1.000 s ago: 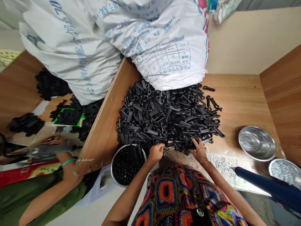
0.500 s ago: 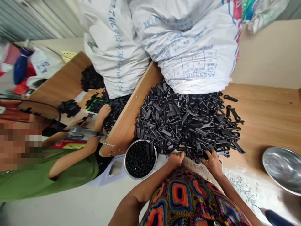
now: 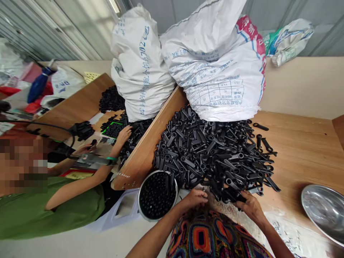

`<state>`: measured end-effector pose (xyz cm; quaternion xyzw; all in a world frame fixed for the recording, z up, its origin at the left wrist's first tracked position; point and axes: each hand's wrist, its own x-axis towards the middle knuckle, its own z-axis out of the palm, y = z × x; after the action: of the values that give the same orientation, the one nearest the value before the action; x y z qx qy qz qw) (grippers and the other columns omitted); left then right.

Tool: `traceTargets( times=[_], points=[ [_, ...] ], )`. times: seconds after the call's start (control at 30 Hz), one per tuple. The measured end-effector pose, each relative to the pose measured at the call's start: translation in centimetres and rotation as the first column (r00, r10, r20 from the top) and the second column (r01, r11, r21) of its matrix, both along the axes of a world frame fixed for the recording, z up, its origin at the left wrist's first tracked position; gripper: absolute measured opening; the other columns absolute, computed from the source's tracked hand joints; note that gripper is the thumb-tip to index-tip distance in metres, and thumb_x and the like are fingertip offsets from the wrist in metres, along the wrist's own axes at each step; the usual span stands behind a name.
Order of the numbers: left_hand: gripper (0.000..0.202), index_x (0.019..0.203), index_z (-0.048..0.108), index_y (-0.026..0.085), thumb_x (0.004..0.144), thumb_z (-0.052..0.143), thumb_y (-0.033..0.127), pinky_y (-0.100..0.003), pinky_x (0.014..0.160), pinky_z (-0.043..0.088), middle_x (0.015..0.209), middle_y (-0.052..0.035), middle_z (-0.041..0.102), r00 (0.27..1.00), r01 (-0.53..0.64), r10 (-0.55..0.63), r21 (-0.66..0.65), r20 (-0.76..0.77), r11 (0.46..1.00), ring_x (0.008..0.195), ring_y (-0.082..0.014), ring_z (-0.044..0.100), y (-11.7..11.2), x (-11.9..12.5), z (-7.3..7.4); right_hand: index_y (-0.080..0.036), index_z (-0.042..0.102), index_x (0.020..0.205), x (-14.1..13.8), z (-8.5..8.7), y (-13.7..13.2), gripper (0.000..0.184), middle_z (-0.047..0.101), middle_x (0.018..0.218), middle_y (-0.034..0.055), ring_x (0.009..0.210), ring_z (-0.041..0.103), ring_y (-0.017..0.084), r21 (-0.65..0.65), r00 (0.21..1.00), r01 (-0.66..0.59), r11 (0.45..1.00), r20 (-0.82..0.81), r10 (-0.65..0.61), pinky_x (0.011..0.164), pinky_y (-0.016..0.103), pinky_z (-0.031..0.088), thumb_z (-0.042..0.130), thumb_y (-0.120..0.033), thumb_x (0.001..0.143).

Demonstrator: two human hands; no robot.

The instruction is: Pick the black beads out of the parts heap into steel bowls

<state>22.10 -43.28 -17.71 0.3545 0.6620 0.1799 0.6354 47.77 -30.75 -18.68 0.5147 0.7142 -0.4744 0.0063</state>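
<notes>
Pile of black parts on the bench
Right hand grips a black part; left hand curls, contents unclear.

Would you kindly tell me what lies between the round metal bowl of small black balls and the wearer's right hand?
The head view shows the wearer's left hand, then black ring-ended parts.

Single head-worn view, facing forward and down, near the wooden worktop
</notes>
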Motion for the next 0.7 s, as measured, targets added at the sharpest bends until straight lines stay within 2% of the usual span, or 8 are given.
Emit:
traceTargets(
  times=[0.1,0.17,0.3,0.37,0.43,0.53,0.63,0.7],
  points=[
    [0.049,0.101,0.055,0.014,0.078,0.037,0.053,-0.021,0.042,0.031,0.072,-0.0035,0.061,0.967,-0.137,0.135,-0.006,0.216,0.991,0.043,-0.0082,0.046,2.2,-0.5,1.3,-0.020,0.061,0.067,-2.5,3.8,0.5,0.013,0.056,0.073,0.0005,0.073,0.054,0.019,-0.189,0.971,0.033,0.981,-0.227,-0.077,0.062,0.027,0.043,0.059,-0.030,0.059],
    [0.055,0.099,0.054,0.014,0.077,0.033,0.060,-0.021,0.041,0.031,0.072,-0.0036,0.060,0.923,-0.216,0.204,0.001,0.326,0.976,0.042,-0.0075,0.046,3.4,-0.8,2.3,-0.018,0.061,0.066,-4.9,5.8,0.9,0.013,0.055,0.072,0.0001,0.072,0.054,0.019,-0.190,0.943,0.023,0.982,-0.321,-0.084,0.063,0.028,0.044,0.060,-0.029,0.059],
    [0.050,0.082,0.057,0.011,0.072,0.048,0.059,-0.020,0.037,0.026,0.063,-0.0044,0.059,0.784,-0.429,0.378,-0.010,0.493,0.903,0.038,-0.0065,0.044,5.0,-2.8,4.2,-0.021,0.068,0.094,-10.0,7.6,2.7,0.033,0.058,0.107,0.0066,0.100,0.055,0.025,0.035,0.933,-0.111,0.993,-0.341,0.117,0.085,0.036,0.046,0.065,-0.031,0.062],
    [0.046,0.087,0.060,0.010,0.069,0.058,0.051,-0.019,0.036,0.024,0.061,-0.0033,0.059,0.733,-0.544,0.475,0.000,0.486,0.839,0.037,-0.0070,0.045,5.9,-5.0,5.2,-0.028,0.061,0.115,-12.0,8.3,5.4,0.054,0.043,0.134,0.0082,0.121,0.042,0.030,0.199,0.941,-0.162,0.966,-0.264,0.212,0.098,0.042,0.038,0.068,-0.031,0.062],
    [0.044,0.092,0.061,0.010,0.066,0.064,0.046,-0.019,0.038,0.027,0.063,-0.0029,0.060,0.715,-0.626,0.542,0.058,0.442,0.778,0.041,-0.0082,0.049,7.6,-8.4,6.4,-0.028,0.054,0.125,-13.6,9.9,9.9,0.064,0.032,0.143,0.0084,0.129,0.032,0.030,0.379,0.948,-0.108,0.919,-0.239,0.210,0.104,0.045,0.032,0.069,-0.033,0.063],
    [0.043,0.091,0.062,0.010,0.063,0.069,0.042,-0.020,0.045,0.036,0.076,-0.0070,0.064,0.686,-0.717,0.614,0.216,0.391,0.663,0.058,-0.0128,0.058,12.1,-14.8,9.0,-0.021,0.053,0.124,-15.4,13.9,19.1,0.064,0.039,0.137,0.0117,0.126,0.037,0.029,0.586,0.918,0.176,0.791,-0.388,0.084,0.104,0.045,0.032,0.067,-0.045,0.066],
    [0.048,0.097,0.061,0.011,0.060,0.071,0.040,-0.024,0.057,0.044,0.097,-0.0120,0.064,0.633,-0.767,0.688,0.406,0.355,0.497,0.082,-0.0198,0.061,18.9,-21.8,12.3,-0.016,0.051,0.124,-16.6,17.1,28.5,0.075,0.046,0.127,0.0123,0.118,0.043,0.029,0.643,0.843,0.427,0.636,-0.537,-0.023,0.101,0.044,0.036,0.067,-0.055,0.062],
    [0.048,0.100,0.060,0.012,0.063,0.068,0.041,-0.025,0.063,0.045,0.108,-0.0135,0.061,0.575,-0.787,0.743,0.480,0.342,0.388,0.097,-0.0224,0.059,24.2,-26.1,14.1,-0.015,0.044,0.130,-17.1,17.1,33.2,0.089,0.045,0.127,0.0134,0.119,0.041,0.030,0.656,0.838,0.486,0.578,-0.537,-0.096,0.100,0.045,0.035,0.069,-0.059,0.057]
  ],
)
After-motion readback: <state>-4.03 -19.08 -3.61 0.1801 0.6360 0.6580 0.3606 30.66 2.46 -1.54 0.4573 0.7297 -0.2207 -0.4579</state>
